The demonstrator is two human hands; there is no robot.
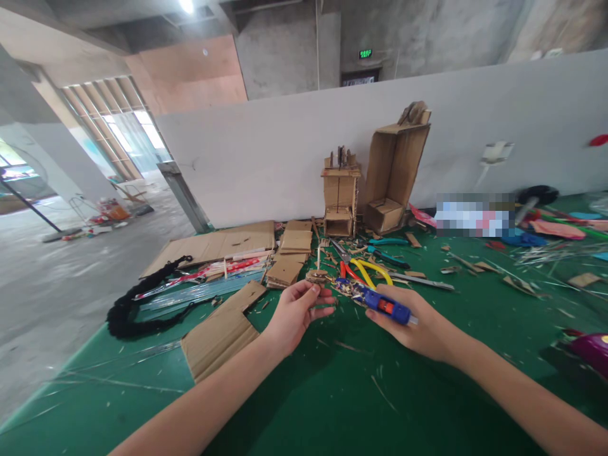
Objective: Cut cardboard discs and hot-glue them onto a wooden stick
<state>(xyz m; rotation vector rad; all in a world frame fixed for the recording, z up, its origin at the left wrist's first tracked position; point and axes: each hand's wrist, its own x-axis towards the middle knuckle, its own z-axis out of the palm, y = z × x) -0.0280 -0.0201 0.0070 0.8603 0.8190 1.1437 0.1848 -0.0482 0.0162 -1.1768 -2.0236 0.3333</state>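
Observation:
Between thumb and fingers, my left hand [299, 311] pinches a small cardboard piece [317, 276] with a thin stick [318, 256] standing up from it. My right hand [406, 316] is wrapped round a blue glue gun [387, 306]. The gun's front end points left and lies close to the cardboard piece; whether they touch is hard to tell. Pliers with yellow handles [371, 271] and scissors-like blades lie just behind the gun.
On the green table [304, 405] lie cardboard sheets [221, 326], clear glue sticks [202, 294], a black cord bundle [128, 316] and teal-handled pliers [389, 256]. Two cardboard structures [339, 196] [396, 164] stand at the back by a white partition [266, 158].

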